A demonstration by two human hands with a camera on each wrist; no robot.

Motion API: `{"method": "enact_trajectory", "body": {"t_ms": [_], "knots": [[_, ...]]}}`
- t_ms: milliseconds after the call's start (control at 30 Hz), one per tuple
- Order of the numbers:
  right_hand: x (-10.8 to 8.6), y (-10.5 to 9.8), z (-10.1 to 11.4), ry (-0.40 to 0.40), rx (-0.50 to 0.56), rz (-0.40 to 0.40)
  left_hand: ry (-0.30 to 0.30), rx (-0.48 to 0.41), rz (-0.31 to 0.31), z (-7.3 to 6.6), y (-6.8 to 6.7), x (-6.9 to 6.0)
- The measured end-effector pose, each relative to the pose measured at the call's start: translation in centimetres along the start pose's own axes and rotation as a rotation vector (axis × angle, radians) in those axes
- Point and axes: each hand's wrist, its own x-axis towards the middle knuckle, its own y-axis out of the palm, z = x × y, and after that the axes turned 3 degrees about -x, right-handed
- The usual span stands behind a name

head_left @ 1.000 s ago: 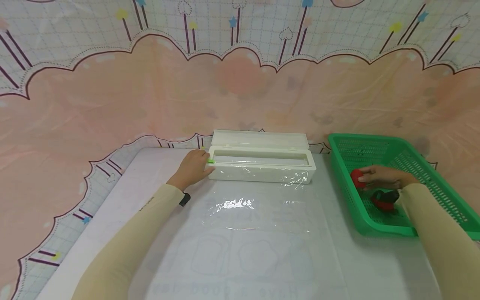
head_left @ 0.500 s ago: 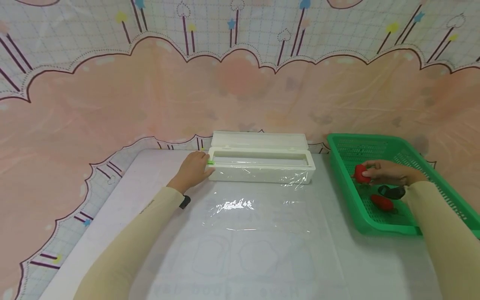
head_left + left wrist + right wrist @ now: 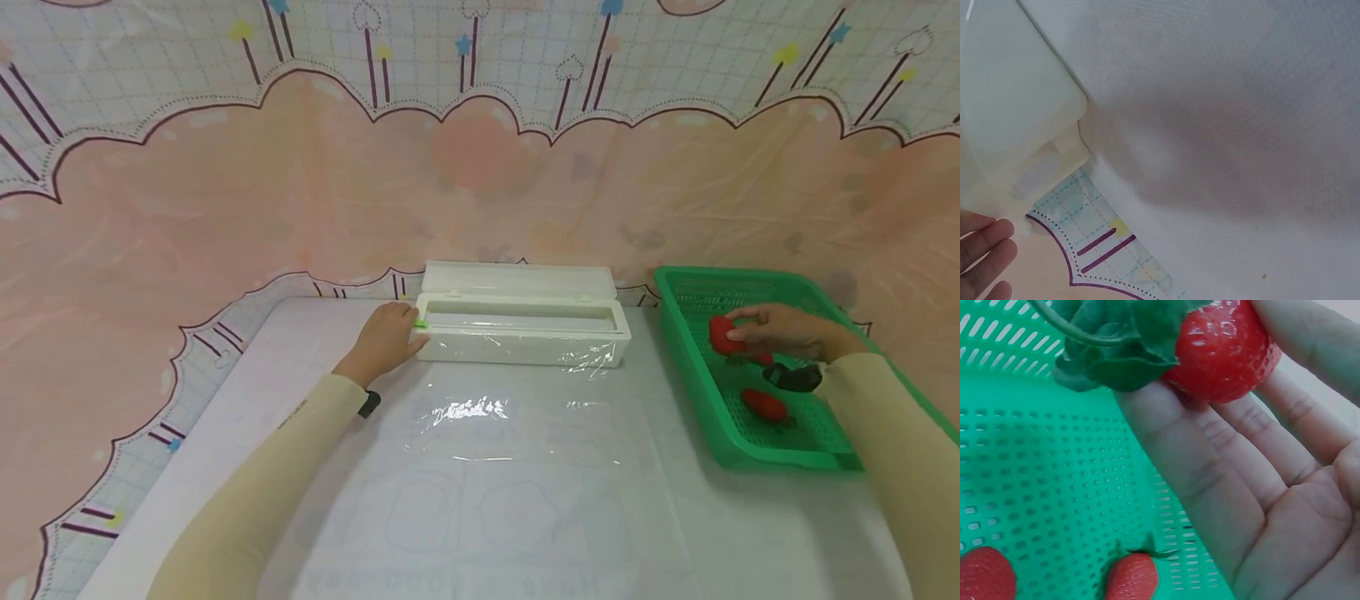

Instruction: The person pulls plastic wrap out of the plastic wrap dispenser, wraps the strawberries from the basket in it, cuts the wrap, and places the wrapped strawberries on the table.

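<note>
Strawberry [image 3: 725, 335] is in the right hand [image 3: 787, 331], pinched between thumb and fingertips, hand otherwise only partly closed. Right wrist view has its red body at the fingers, green leaves [image 3: 1119, 347] and a curved stem out to one side. Position: within the outline of the green basket [image 3: 693, 408], toward its left wall; height above the floor can't be read exactly. Two more strawberries lie in the basket: near one [image 3: 763, 406] in plain sight, other [image 3: 1133, 578] partly hidden by the hand in the head view.

Left hand [image 3: 382, 337] holds nothing up; thumb and fingers are apart, fingers relaxed, touching the left end of the white box [image 3: 521, 350] just beside a bright green tab [image 3: 422, 323]. Box lid [image 3: 517, 282] is tipped back, open. Clear film [image 3: 468, 408] runs from the box down its front onto the white table [image 3: 360, 525].
</note>
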Motion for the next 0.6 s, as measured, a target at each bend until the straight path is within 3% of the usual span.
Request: {"method": "enact_trajectory", "body": {"t_ms": [233, 367, 600], "knots": [[-0.7, -0.5, 1.4, -0.027, 0.005, 0.028, 0.014, -0.003, -0.015, -0.2, -0.3, -0.2], [-1.2, -0.8, 2.6, -0.024, -0.044, 0.018, 0.014, 0.002, -0.009, -0.2, -0.4, -0.2], [-1.2, -1.6, 4.5, -0.148, 0.027, 0.11, 0.008, -0.003, 0.0, -0.2, -0.3, -0.1]]}}
